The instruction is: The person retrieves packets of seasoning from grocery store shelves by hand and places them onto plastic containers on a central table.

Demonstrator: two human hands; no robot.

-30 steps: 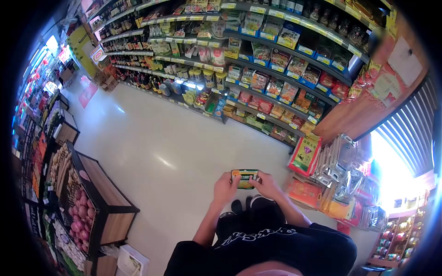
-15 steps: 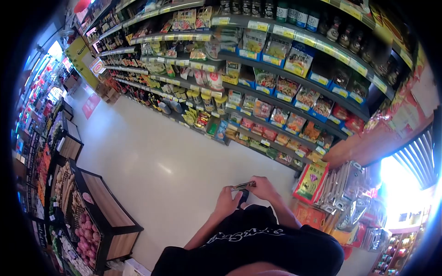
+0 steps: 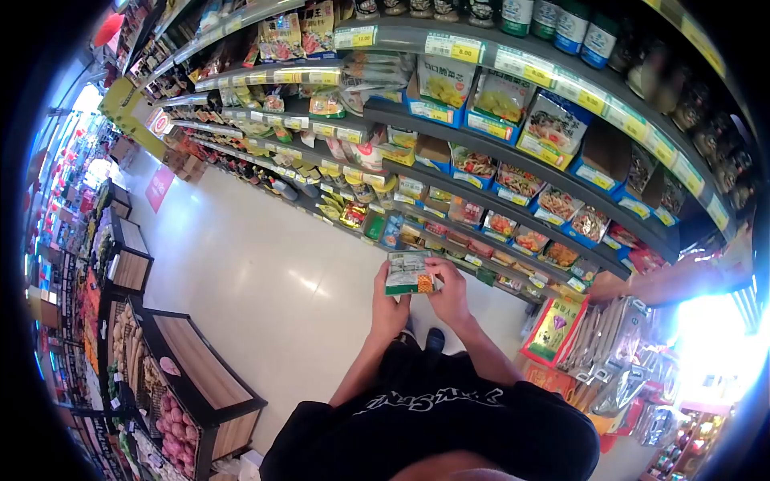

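Note:
A flat food packet [image 3: 410,273], pale on its face with a green border and a small orange patch, is held out in front of my chest. My left hand [image 3: 390,309] grips its left side, the thumb along the edge and fingers beneath. On the right side, my right hand [image 3: 449,290] is closed on the packet's edge. The print is too small to read. Beyond the packet stand grocery shelves [image 3: 449,120] with bagged foods in blue display boxes.
Jars [image 3: 597,42] line the upper shelf. A wooden produce stand [image 3: 200,361] with red onions [image 3: 175,429] is at lower left. Hanging packaged goods [image 3: 601,337] and a red-and-green bag [image 3: 553,330] are on the right. Pale floor [image 3: 257,248] runs along the aisle.
Both hands have raised the packet away from my body and tilted it, so its face shows instead of its edge. My view has shifted closer to the shelves.

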